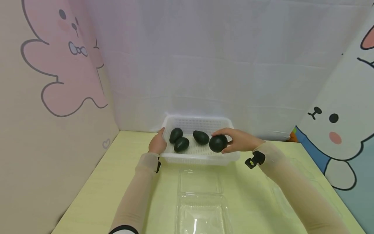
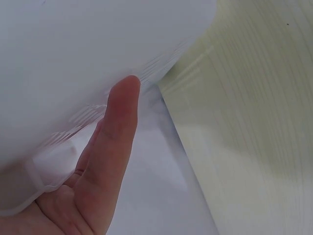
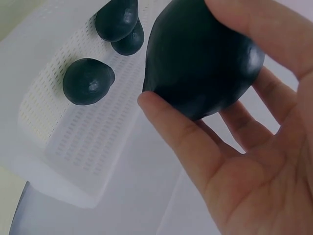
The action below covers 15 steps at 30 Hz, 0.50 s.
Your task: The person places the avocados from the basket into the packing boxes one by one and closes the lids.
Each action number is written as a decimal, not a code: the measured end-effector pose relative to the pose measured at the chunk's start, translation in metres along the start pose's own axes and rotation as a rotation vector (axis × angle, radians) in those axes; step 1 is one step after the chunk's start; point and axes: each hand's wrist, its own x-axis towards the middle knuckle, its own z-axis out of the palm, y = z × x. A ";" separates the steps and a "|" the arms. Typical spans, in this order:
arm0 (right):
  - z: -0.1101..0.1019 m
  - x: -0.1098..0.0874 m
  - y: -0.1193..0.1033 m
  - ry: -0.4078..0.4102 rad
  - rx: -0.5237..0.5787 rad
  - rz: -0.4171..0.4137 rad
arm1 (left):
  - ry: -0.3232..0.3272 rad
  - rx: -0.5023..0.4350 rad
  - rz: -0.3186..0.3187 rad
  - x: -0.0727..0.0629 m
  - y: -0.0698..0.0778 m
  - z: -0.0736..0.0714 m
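Note:
A white perforated plastic basket point(image 1: 201, 158) stands at the back of the table with several dark green avocados in it, among them one avocado point(image 1: 181, 144) with a small printed mark. My left hand point(image 1: 157, 143) holds the basket's left side; in the left wrist view a straight finger point(image 2: 120, 117) lies along its wall, and the thumb is hidden. Over the basket's right part, my right hand point(image 1: 240, 140) grips another avocado point(image 1: 218, 143) between thumb and fingers. In the right wrist view this avocado point(image 3: 195, 58) is held above the others, apart from them.
An open clear plastic clamshell box point(image 1: 201, 208) lies on the pale yellow table point(image 1: 117, 182) in front of the basket. More clear plastic packaging point(image 1: 304, 172), faintly visible, is at the right. A white curtain point(image 1: 204, 65) hangs behind, with cartoon-printed walls either side.

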 end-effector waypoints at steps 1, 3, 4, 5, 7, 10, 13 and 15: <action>0.000 0.000 -0.001 0.001 0.002 -0.004 | -0.002 -0.001 0.000 0.000 0.000 0.000; 0.001 -0.001 -0.001 -0.001 0.011 -0.004 | -0.004 -0.001 -0.001 0.000 0.000 0.000; 0.002 -0.002 -0.002 -0.001 0.014 -0.005 | -0.006 -0.002 -0.002 0.000 0.000 0.000; 0.002 -0.002 -0.002 -0.001 0.016 -0.004 | -0.009 -0.002 -0.004 0.000 0.000 0.000; 0.003 -0.003 -0.004 0.001 0.014 -0.006 | -0.012 -0.002 -0.006 0.000 0.000 -0.001; 0.004 -0.005 -0.005 -0.001 0.004 -0.007 | -0.008 -0.001 -0.010 0.000 0.000 0.000; 0.005 -0.007 -0.006 -0.009 -0.005 -0.010 | -0.004 -0.001 -0.013 -0.001 0.002 0.000; 0.006 -0.008 -0.007 -0.016 -0.010 -0.014 | -0.006 0.001 -0.012 -0.001 0.002 -0.001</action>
